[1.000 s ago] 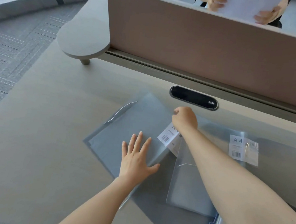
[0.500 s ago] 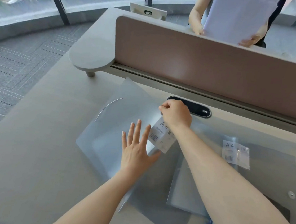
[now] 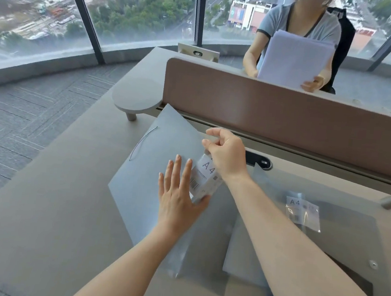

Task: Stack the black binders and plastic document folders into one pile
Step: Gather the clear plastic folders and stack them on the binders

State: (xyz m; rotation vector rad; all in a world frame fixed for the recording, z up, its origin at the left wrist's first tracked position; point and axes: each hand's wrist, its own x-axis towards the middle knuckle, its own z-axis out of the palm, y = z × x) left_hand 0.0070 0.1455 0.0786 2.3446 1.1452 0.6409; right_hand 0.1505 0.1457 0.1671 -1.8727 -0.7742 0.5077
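Head view: right hand (image 3: 227,155) pinches the folder (image 3: 149,167) edge; its long axis runs 11-to-5; left hand (image 3: 180,194), spread, hovers nearer, at 6 o'clock.

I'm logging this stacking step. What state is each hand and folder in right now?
Left hand: open, fingers spread, flat against the lifted folder.
Right hand: pinching the lifted folder's upper edge.
Lifted folder: translucent, tilted up off the desk, A4 label showing.
Second folder: translucent, flat on the desk, A4 label up, untouched.
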